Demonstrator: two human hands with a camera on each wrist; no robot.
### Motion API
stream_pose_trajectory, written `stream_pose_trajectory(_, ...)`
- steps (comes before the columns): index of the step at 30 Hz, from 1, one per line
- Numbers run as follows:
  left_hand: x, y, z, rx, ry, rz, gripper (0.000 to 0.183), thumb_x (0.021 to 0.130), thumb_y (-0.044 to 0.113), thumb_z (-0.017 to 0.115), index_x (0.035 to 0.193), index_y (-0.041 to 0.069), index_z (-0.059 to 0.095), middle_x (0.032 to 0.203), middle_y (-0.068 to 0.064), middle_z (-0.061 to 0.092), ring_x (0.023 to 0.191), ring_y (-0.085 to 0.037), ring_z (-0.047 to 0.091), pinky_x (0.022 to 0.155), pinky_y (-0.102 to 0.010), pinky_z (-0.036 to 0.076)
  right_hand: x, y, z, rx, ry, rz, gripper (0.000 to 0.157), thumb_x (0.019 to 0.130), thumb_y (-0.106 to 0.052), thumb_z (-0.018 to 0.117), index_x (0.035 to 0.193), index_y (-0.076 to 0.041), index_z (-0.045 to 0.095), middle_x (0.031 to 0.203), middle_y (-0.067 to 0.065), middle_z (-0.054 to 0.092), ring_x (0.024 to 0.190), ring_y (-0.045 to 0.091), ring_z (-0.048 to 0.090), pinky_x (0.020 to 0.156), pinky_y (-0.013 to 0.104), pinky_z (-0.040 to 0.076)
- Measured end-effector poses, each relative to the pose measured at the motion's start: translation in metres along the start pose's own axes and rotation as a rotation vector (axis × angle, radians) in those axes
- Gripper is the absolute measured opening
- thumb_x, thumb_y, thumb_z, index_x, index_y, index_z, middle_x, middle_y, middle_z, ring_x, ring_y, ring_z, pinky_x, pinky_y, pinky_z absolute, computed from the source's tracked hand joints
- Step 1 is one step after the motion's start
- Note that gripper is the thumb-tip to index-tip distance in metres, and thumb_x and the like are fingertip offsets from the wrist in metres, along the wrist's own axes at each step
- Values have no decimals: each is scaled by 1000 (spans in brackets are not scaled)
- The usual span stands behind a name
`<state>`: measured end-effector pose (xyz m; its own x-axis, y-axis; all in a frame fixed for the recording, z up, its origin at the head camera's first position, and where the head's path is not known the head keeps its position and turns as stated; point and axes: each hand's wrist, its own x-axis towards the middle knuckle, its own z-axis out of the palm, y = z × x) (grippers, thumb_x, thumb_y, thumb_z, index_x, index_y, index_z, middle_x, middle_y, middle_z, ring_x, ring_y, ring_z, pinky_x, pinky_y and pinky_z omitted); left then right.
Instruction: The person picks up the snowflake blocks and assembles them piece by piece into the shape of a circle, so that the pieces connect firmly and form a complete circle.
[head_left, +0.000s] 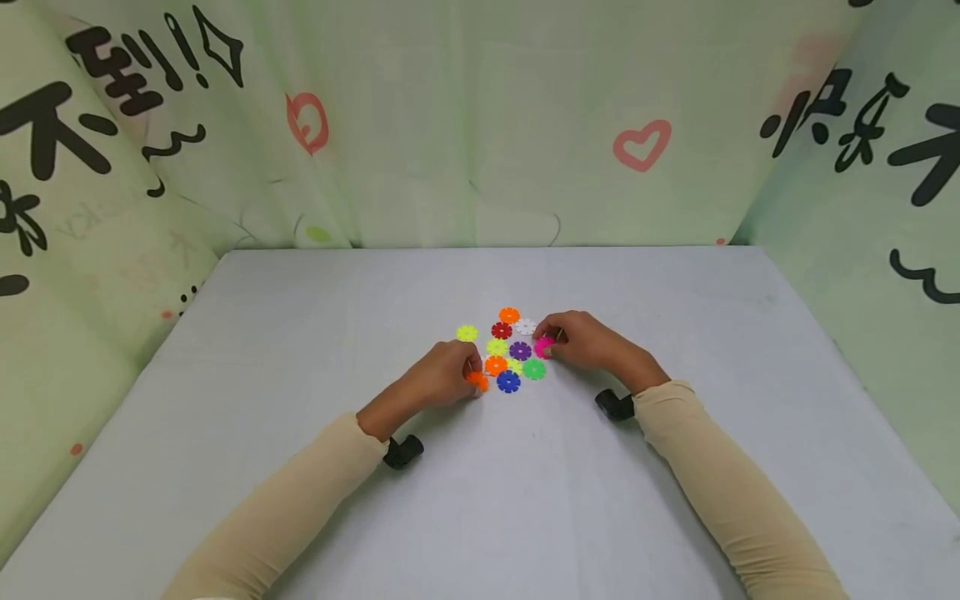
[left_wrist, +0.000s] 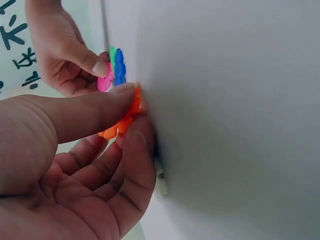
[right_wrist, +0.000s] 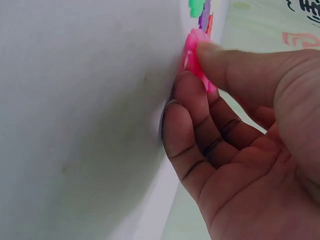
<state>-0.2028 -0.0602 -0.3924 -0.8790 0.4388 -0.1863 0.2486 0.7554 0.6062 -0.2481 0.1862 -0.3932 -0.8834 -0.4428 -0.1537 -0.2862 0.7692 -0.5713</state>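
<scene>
Thumb and fingers of my left hand (head_left: 447,372) pinch an orange notched plastic disc (head_left: 478,381) at the near left of a cluster of similar discs. In the left wrist view this orange disc (left_wrist: 119,127) is tilted on edge, close to the tabletop. On the cluster's right side, my right hand (head_left: 581,339) pinches a pink notched disc (head_left: 543,347) by its edge; the right wrist view shows the pink disc (right_wrist: 197,42) under the thumb. Between the hands lie a blue disc (head_left: 508,382), a green disc (head_left: 535,369), a purple disc (head_left: 521,351) and a second orange disc (head_left: 496,366).
Farther back in the cluster are a red disc (head_left: 502,331), a white disc (head_left: 525,327) and another orange disc (head_left: 509,316). A yellow disc (head_left: 467,333) lies to their left. Printed pale green curtains (head_left: 465,125) stand around the white-covered table (head_left: 360,300) at the back and sides.
</scene>
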Motion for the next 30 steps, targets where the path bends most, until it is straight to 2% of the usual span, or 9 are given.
stream_pose_trajectory(3,1,-2,-3,-17,-20,17,16,86,2,71,102,3,67,84,-4,58,76,-20,53,64,-27,48,-1,-1,-1,6,1,-2,20,90,0,66,110,-2,68,99,8,63,93,26,54,86,38,49)
stream_pose_trajectory(8,5,-5,-8,-88,-34,26,26,89,-2,59,113,3,69,87,-5,59,73,-20,52,60,-25,47,-1,-3,-3,35,17,9,11,88,-5,70,99,-5,69,91,5,64,88,23,56,82,35,51)
stream_pose_trajectory(10,6,-5,-11,-164,-37,7,28,90,-1,58,116,1,69,85,-7,61,71,-19,53,59,-24,46,-1,-4,-3,48,24,5,10,88,-6,71,97,-5,69,89,5,64,85,22,57,80,35,51)
stream_pose_trajectory(13,9,-3,-15,-331,-31,-45,27,93,1,59,118,-3,67,85,-9,64,67,-19,58,61,-24,50,-3,-6,-4,76,43,-6,9,89,-5,70,97,-5,69,90,4,66,86,22,58,80,34,52)
stream_pose_trajectory(15,12,-1,-16,-450,-18,-81,27,94,2,60,120,-4,65,86,-11,66,67,-20,62,64,-25,54,-4,-7,-4,101,62,-10,9,89,-4,68,98,-5,69,92,5,67,85,21,60,79,34,52)
stream_pose_trajectory(18,16,2,-17,-574,13,-124,27,94,4,63,120,-4,65,93,-12,67,70,-21,66,69,-28,56,-6,-11,-3,171,85,-18,10,91,-3,65,101,-2,68,94,7,67,84,21,64,78,33,54)
stream_pose_trajectory(24,19,8,-15,-759,39,-188,27,94,3,64,120,-4,65,98,-14,68,71,-20,67,76,-33,56,-9,-19,0,325,130,-42,11,92,-3,65,103,1,65,93,11,69,80,21,70,74,31,56)
stream_pose_trajectory(30,20,12,-17,-843,38,-176,25,95,4,63,118,-4,65,97,-14,68,72,-19,67,78,-31,55,-9,-30,-1,432,160,-108,10,92,-3,66,100,3,64,93,17,70,77,25,71,72,32,57)
